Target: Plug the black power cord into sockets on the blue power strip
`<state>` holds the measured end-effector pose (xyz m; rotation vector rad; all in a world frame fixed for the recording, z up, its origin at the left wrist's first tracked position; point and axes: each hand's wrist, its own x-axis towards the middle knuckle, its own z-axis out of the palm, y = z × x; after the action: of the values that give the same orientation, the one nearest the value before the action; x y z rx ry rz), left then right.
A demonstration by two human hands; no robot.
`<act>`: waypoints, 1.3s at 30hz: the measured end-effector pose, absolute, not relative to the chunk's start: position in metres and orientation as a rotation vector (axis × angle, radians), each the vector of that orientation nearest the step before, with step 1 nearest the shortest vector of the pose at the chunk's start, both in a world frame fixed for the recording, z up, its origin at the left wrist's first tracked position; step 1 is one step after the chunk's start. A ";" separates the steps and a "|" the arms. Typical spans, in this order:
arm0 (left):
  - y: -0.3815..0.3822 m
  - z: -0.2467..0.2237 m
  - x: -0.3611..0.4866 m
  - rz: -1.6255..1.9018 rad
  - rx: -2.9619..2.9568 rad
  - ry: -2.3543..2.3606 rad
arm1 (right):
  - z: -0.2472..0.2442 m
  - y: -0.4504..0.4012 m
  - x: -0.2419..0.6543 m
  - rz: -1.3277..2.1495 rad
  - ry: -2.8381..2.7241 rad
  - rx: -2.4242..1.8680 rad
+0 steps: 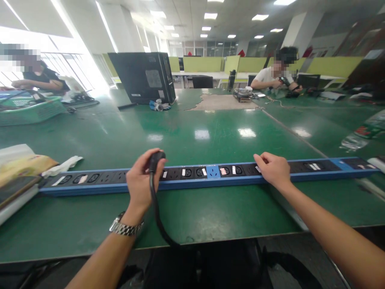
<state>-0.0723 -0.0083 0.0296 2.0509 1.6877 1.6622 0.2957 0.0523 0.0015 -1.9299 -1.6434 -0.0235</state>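
Note:
A long blue-edged power strip point(214, 171) lies across the table, its black face holding several sockets and small white labels. In front of its left half, my left hand point(140, 180) is closed around a black power plug point(156, 158), held raised with its cord point(156, 212) dropping past the table's near edge. My right hand point(274, 168) is over the right half of the strip with its fingers curled in. What those fingers hold, if anything, is hidden; a white label shows beside them. A metal watch is on my left wrist.
At the left edge lie a yellow packet point(36, 162) and white tissue point(64, 165). A green basket point(33, 110), a black computer case point(144, 78) and gloves point(159, 105) stand farther back. A plastic bottle point(365, 130) lies at right. Two other people sit across the green table point(180, 136).

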 end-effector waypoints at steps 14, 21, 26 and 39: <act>0.012 0.019 0.027 0.956 2.355 1.660 | 0.001 0.052 0.294 -0.078 -1.645 -1.895; 0.007 0.018 0.021 0.804 2.509 1.622 | 0.003 0.054 0.301 -0.053 -1.667 -1.898; 0.001 0.013 0.009 0.582 2.584 1.871 | 0.006 0.044 0.267 0.162 -1.597 -1.783; -0.001 0.008 0.010 0.462 2.710 1.931 | 0.096 0.017 0.193 0.623 -1.869 -1.495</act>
<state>0.0101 -0.0011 0.0079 2.7104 1.9314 0.4616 0.1935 0.0166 0.0956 -1.4953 -1.8695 0.6232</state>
